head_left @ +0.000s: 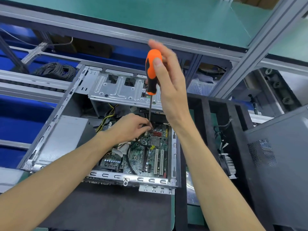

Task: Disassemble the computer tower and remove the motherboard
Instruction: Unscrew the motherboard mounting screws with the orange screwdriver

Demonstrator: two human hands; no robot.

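The open computer tower (55, 120) lies on its side on the bench, with the green motherboard (146, 155) showing inside. My right hand (168, 80) grips the orange and black handle of a screwdriver (152, 70), which stands nearly upright. Its thin shaft runs down to the far part of the board. My left hand (131, 127) is down inside the case, with its fingertips pinched around the screwdriver tip. The tip and whatever is under it are hidden by those fingers. A silver drive cage (116, 87) spans the far side of the case.
A grey power supply (66, 135) fills the case's left part, with yellow and black wires beside it. A black foam tray (236, 130) on the right holds a finned heatsink (229, 164). A dark perforated side panel (280, 157) leans at far right. Aluminium frame rails cross overhead.
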